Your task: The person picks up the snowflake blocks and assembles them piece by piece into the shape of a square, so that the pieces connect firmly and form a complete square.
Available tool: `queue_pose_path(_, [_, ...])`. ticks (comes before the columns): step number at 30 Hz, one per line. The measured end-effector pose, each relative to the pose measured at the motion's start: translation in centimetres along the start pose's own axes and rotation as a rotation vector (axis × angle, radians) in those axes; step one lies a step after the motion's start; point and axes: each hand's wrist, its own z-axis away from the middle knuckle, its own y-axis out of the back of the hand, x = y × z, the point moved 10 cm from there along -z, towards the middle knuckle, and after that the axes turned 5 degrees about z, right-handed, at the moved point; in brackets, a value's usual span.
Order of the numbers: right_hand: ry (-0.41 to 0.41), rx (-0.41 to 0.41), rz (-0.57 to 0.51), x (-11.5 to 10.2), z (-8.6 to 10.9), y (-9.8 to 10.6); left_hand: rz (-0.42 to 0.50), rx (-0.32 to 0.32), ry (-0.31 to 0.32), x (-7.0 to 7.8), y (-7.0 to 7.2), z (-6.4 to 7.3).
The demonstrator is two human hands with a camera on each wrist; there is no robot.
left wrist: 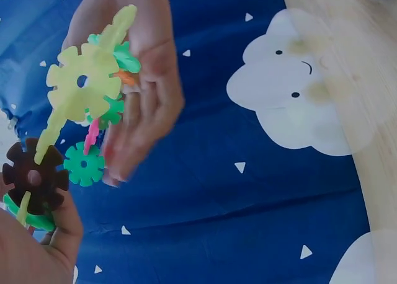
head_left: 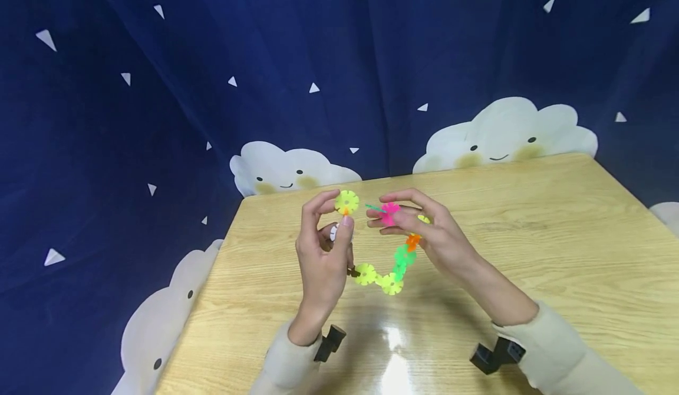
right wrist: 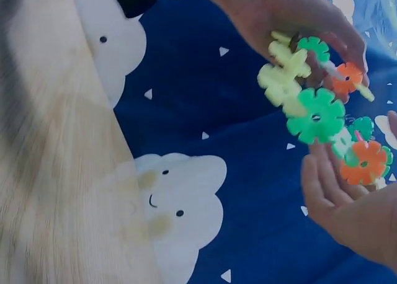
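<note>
A chain of interlocking flower-shaped plastic discs droops between both hands above the table. My left hand [head_left: 320,265] pinches one end between thumb and index finger, where a yellow disc [head_left: 347,202] faces up over a bit of orange. Beside those fingers show a white disc [head_left: 333,233] and a brown disc [left wrist: 34,177]. At the other end my right hand [head_left: 437,236] grips a pink disc [head_left: 390,213]; a teal-green disc [head_left: 374,208], edge-on, juts from it toward the left hand. Yellow discs [head_left: 392,285], a green disc [head_left: 405,256] and an orange disc [head_left: 412,243] hang along the loop. A gap separates the two ends.
Beneath the hands lies a light wooden table [head_left: 530,236]. Behind it and along its left side hangs a dark blue curtain [head_left: 297,47] with white triangles and smiling clouds. A black wrist mount [head_left: 330,343] sits on the left sleeve, another mount [head_left: 495,356] on the right.
</note>
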Motion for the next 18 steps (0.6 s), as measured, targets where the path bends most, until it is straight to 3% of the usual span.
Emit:
queue_pose_path(8, [0.024,0.076,0.000,-0.53,0.26,0.04,-0.049,-0.009,0.028,-0.72,-0.02,0.32])
queue_pose_path(18, [-0.013,0.125,0.048,-0.12,0.70,0.26,-0.111,-0.044,-0.008,-0.82,-0.26,0.64])
